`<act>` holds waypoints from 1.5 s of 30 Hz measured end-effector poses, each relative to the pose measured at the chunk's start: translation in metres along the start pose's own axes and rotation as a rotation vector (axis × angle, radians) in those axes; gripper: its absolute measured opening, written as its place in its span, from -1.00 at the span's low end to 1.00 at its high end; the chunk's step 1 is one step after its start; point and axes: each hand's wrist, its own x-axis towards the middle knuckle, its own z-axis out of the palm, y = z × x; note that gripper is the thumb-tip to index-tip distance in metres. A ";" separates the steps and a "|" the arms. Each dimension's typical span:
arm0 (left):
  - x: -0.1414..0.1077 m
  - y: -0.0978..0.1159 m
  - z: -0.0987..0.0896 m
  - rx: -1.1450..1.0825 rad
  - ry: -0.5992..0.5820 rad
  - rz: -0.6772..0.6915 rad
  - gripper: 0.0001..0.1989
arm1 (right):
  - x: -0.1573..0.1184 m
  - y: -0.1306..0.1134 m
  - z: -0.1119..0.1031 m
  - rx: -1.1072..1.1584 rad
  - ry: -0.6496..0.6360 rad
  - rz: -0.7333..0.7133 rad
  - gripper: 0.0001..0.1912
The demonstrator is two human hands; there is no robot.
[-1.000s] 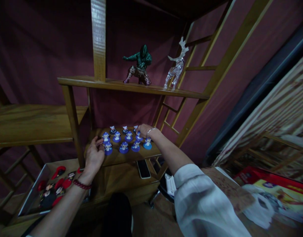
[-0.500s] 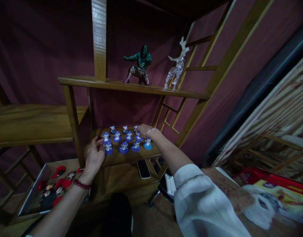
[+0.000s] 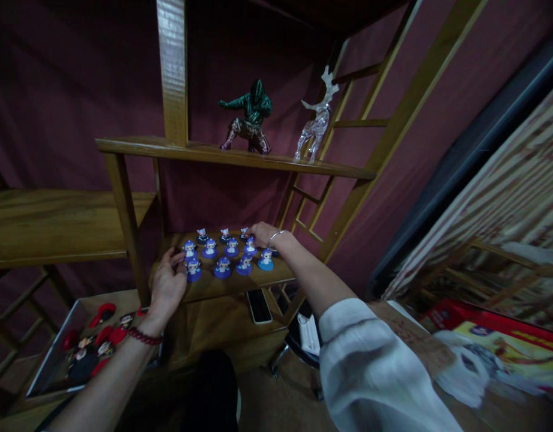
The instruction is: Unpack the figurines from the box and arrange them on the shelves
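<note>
On the lower wooden shelf (image 3: 204,293) stand small figurines in rows. The back row has three white-and-black figurines (image 3: 225,235) on dark bases; in front are several purple-and-white figurines (image 3: 223,266) on round bases. A figurine with a lighter blue base (image 3: 266,259) stands at the front right. My right hand (image 3: 262,233) reaches to the back right, its bent fingers closed at the rightmost black-based figurine (image 3: 244,233), partly hiding their grip. At the left end, my left hand (image 3: 169,279) is open, its fingertips beside or touching the leftmost purple figurine (image 3: 189,248).
Above, a shelf carries a green-hooded crouching statue (image 3: 253,117) and a clear deer statue (image 3: 316,123). A phone (image 3: 259,306) lies on the ledge below. At lower left, a white box (image 3: 48,354) contains red-and-black figurines. Wooden posts (image 3: 125,222) frame the shelf.
The view has shifted slightly, so the shelf appears a little further left. My right hand has moved slightly right relative to the figurines. My left hand stays beside the left end.
</note>
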 end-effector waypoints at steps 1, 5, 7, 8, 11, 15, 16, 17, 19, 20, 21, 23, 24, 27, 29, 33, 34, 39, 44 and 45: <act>0.000 0.001 0.000 -0.014 -0.010 -0.018 -0.50 | -0.002 0.002 -0.001 0.007 0.012 -0.002 -0.53; -0.002 0.007 -0.002 -0.032 -0.024 -0.053 -0.49 | -0.008 0.008 -0.004 0.054 0.053 0.006 -0.61; -0.002 0.007 -0.002 -0.034 -0.022 -0.045 -0.49 | -0.010 0.012 -0.003 0.073 0.074 0.028 -0.65; -0.002 0.006 -0.002 -0.039 -0.020 -0.037 -0.49 | -0.010 0.014 -0.002 0.080 0.083 0.040 -0.66; -0.002 0.002 -0.001 -0.061 -0.008 -0.012 -0.48 | -0.014 0.020 0.001 0.098 0.116 0.057 -0.67; -0.004 0.002 -0.002 -0.057 0.004 0.003 -0.48 | -0.029 0.023 0.002 0.106 0.217 0.051 -0.69; -0.005 0.003 -0.002 -0.045 0.006 0.000 -0.47 | -0.034 0.024 0.002 0.111 0.245 0.058 -0.69; -0.005 0.005 -0.003 -0.028 0.006 -0.006 -0.47 | -0.039 0.024 0.003 0.120 0.272 0.068 -0.69; -0.007 0.011 -0.005 0.013 0.003 -0.026 -0.47 | -0.049 0.026 0.006 0.151 0.328 0.084 -0.70; -0.009 0.014 -0.006 0.034 0.003 -0.037 -0.47 | -0.053 0.027 0.008 0.170 0.356 0.089 -0.70; -0.010 0.018 -0.007 0.055 0.004 -0.046 -0.47 | -0.057 0.028 0.012 0.190 0.386 0.088 -0.70; -0.012 0.022 -0.008 0.090 0.013 -0.055 -0.48 | -0.065 0.030 0.020 0.231 0.448 0.082 -0.70; -0.013 0.023 -0.008 0.101 0.024 -0.054 -0.49 | -0.068 0.030 0.024 0.252 0.479 0.078 -0.70; -0.016 0.021 -0.007 0.089 0.072 -0.024 -0.49 | -0.080 0.026 0.035 0.319 0.609 0.053 -0.69; -0.020 0.019 -0.006 0.079 0.105 0.016 -0.48 | -0.088 0.019 0.042 0.380 0.718 0.030 -0.68; -0.037 0.018 -0.008 0.171 0.157 0.117 -0.47 | -0.102 -0.007 0.056 0.547 0.905 -0.033 -0.68; -0.042 0.018 -0.009 0.196 0.170 0.143 -0.48 | -0.105 -0.016 0.061 0.593 0.900 -0.061 -0.69; -0.070 0.018 -0.013 0.240 0.185 0.272 -0.56 | -0.117 -0.064 0.083 0.767 0.874 -0.271 -0.72; -0.089 0.018 -0.011 0.323 0.143 0.359 -0.63 | -0.116 -0.095 0.100 0.860 0.847 -0.380 -0.70; -0.092 0.019 -0.010 0.342 0.136 0.372 -0.63 | -0.115 -0.098 0.102 0.868 0.844 -0.393 -0.70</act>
